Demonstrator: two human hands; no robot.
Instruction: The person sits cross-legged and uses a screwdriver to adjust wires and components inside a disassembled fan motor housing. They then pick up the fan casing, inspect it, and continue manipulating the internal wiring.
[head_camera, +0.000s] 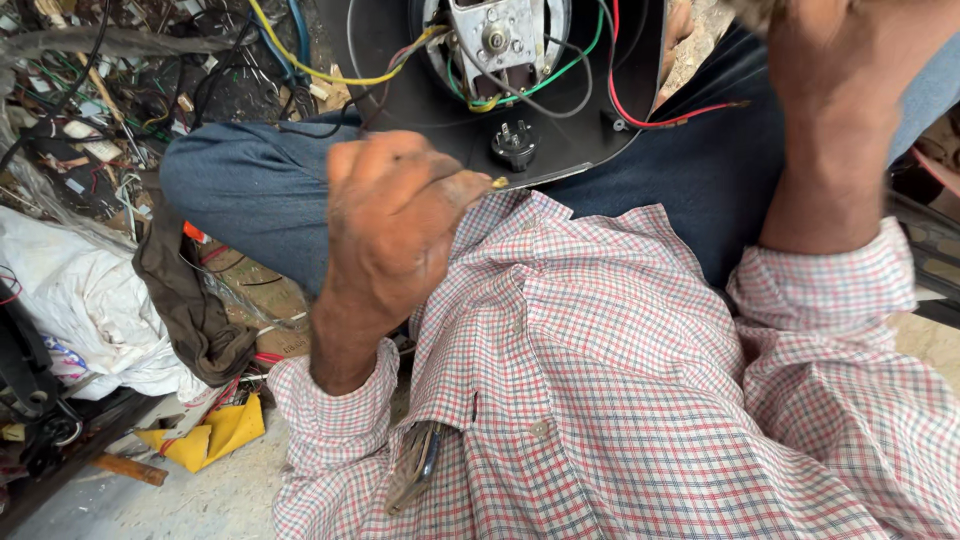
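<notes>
Fingers of my left hand (395, 225) curl tight, pinching a small brass-tipped piece (499, 183) at the near edge of the black round housing (640, 70) resting across my lap. My right hand (835, 60) lifts at the housing's right edge, its fingers cut off by the top of the view, so I cannot tell how they are set. Inside the housing's open centre sit a grey metal motor plate (497, 35) and looped red, green, yellow and black wires (560, 75), with a black plug (514, 143) near its near rim.
</notes>
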